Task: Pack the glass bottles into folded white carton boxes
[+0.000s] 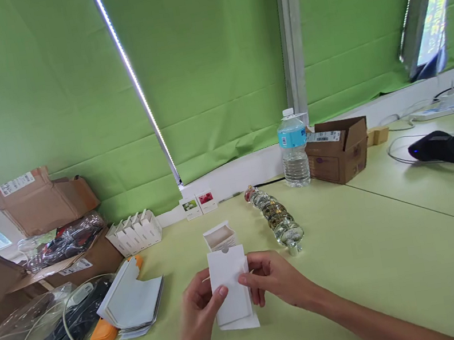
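Observation:
Both my hands hold a flat white folded carton blank (230, 288) just above the pale green table. My left hand (200, 308) grips its left edge, thumb pressed on the front. My right hand (271, 280) pinches its right edge with thumb and fingers. Right behind the blank stands a small open white box (219, 236). A row of small glass bottles (276, 217) lies on the table behind my right hand.
A stack of flat white blanks (132, 302) lies at the left, beside bagged cables (61, 325) and cardboard boxes (42, 198). Several assembled white boxes (134, 233) line the wall. A water bottle (294, 149), a brown box (338, 151) and a black headset (445, 148) sit further right.

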Demonstrator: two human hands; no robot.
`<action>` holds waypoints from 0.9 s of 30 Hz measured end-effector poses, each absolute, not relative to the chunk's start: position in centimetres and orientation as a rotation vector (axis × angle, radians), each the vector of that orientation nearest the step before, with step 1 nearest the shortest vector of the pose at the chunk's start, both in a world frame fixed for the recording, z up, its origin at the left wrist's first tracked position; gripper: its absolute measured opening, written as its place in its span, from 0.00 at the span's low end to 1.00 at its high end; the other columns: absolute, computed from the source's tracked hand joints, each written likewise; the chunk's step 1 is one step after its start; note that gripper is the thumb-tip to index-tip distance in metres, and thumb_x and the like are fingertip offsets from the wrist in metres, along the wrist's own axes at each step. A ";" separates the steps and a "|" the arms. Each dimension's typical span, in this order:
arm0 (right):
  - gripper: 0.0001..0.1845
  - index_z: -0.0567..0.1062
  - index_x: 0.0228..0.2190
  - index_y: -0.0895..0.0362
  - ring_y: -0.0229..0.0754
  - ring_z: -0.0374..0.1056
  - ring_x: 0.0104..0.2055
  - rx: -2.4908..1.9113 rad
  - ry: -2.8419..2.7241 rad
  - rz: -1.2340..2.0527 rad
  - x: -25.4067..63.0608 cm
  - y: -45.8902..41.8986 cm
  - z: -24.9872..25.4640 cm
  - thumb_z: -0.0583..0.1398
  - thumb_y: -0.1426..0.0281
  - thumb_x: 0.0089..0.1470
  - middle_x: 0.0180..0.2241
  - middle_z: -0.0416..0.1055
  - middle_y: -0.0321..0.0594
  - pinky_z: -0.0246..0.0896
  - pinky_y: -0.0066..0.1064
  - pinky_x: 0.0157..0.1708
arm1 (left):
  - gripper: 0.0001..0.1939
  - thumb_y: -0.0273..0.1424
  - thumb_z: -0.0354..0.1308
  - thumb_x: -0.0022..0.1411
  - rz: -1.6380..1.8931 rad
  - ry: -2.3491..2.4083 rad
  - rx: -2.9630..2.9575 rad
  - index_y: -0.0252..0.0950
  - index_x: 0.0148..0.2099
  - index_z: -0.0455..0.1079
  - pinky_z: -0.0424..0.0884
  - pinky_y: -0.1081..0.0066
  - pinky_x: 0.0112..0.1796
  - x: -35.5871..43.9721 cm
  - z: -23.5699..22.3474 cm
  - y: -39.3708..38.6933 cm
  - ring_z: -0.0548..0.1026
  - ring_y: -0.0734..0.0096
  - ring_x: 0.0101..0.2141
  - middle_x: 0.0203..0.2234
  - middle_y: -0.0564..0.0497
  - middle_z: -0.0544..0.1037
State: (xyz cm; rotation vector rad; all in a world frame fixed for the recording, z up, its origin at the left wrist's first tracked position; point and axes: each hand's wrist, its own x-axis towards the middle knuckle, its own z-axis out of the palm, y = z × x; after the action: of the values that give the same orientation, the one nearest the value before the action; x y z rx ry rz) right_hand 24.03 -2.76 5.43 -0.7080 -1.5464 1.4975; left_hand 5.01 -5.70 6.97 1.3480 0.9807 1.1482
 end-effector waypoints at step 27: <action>0.19 0.72 0.37 0.58 0.37 0.67 0.24 -0.702 -1.296 1.173 28.2 0.1 9.6 0.63 0.56 0.49 0.23 0.71 0.36 0.66 0.31 0.24 | 0.17 0.35 0.60 0.54 1.367 1.162 1.700 0.40 0.46 0.67 0.69 0.62 0.45 6.5 5.9 0.7 0.75 0.64 0.42 0.46 0.48 0.75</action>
State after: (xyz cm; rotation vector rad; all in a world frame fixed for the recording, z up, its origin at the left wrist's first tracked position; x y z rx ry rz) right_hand 28.22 0.13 9.57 -0.7024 -1.2961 1.1731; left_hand 6.52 0.72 5.90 1.6999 1.1618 1.3668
